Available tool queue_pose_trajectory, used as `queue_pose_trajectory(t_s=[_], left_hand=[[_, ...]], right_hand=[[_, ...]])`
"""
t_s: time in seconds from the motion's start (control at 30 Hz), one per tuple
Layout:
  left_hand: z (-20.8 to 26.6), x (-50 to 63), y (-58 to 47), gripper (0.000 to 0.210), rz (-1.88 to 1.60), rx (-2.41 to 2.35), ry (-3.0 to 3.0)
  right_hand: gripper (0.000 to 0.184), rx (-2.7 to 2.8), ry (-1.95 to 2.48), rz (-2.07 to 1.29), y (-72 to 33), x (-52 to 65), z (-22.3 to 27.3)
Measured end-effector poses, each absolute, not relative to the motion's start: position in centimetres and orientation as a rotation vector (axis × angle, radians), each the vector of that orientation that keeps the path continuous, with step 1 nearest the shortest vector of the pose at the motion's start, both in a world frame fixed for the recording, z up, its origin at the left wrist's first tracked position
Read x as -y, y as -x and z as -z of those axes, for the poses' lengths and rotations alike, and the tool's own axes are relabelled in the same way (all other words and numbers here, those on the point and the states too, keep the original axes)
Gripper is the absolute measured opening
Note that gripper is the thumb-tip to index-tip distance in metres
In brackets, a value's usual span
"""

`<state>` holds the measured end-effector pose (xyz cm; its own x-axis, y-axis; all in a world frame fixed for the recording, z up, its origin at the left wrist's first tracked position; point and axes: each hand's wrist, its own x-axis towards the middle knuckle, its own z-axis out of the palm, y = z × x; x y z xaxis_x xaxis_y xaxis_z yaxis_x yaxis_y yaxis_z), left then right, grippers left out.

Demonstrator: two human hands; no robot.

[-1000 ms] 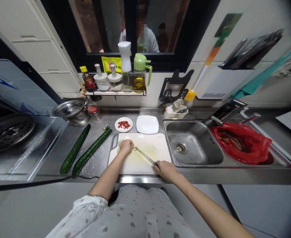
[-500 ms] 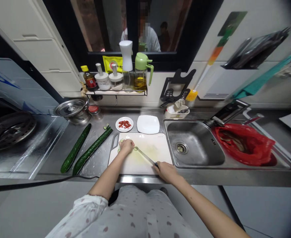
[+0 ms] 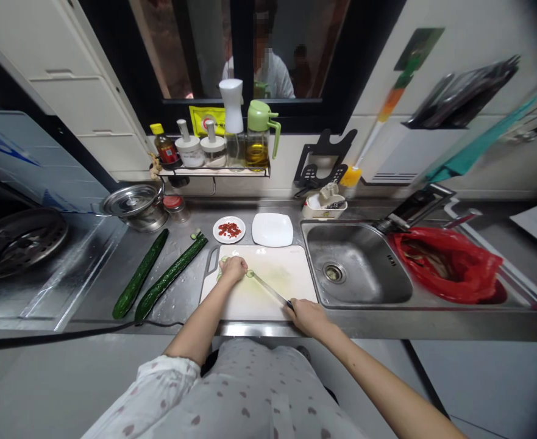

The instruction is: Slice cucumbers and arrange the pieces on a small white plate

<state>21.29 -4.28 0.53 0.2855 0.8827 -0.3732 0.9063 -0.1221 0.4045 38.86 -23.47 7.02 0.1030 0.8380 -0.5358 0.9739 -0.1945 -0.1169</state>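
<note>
My right hand (image 3: pixel 307 314) grips the dark handle of a knife (image 3: pixel 270 288), whose blade points up and left across the white cutting board (image 3: pixel 291 262). A small round cucumber slice (image 3: pixel 250 274) is at the blade's tip. Just left of it, my left hand (image 3: pixel 234 269) rests low over the board with curled, closed fingers; whatever they hold is hidden. Pale green cucumber pieces (image 3: pixel 219 274) peek out at that hand's left side. Two long cucumbers (image 3: pixel 141 274) (image 3: pixel 172 277) lie on the counter left of the board, the right one cut at its upper end.
Behind the board are a small plate (image 3: pixel 228 230) of chopped red pieces and a white square dish (image 3: pixel 272 229). To the right is a sink (image 3: pixel 364 268) with a red plastic bag (image 3: pixel 451 262) beside it. A steel pot (image 3: pixel 135 206) and a condiment shelf (image 3: pixel 217 172) stand at the back.
The view has shifted very slightly. Both hands, the knife and the cucumber slice keep practically the same places on the board.
</note>
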Motion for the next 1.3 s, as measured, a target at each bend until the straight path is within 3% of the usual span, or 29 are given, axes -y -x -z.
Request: queue_pose_trajectory(t_s=[0.4, 0.63, 0.9, 1.3], left_hand=[[-0.9, 6.2, -21.6, 0.021, 0.079, -1.609, -2.104], [-0.9, 7.0, -21.9, 0.015, 0.026, -1.62, -2.102], [-1.3, 8.6, -21.7, 0.008, -0.156, -1.646, -2.013], [-0.5, 10.9, -13.5, 0.018, -0.417, -1.833, -1.661]], right_hand=[[0.045, -1.78, -2.121, 0.713, -39.3, 25.1, -7.1], [0.045, -1.771, -2.136, 0.728, -39.3, 25.6, -7.1], [0.044, -1.766, -2.183, 0.732, -39.3, 25.9, -6.4], [0.045, -1.768, -2.188, 0.753, -39.4, 25.8, -6.2]])
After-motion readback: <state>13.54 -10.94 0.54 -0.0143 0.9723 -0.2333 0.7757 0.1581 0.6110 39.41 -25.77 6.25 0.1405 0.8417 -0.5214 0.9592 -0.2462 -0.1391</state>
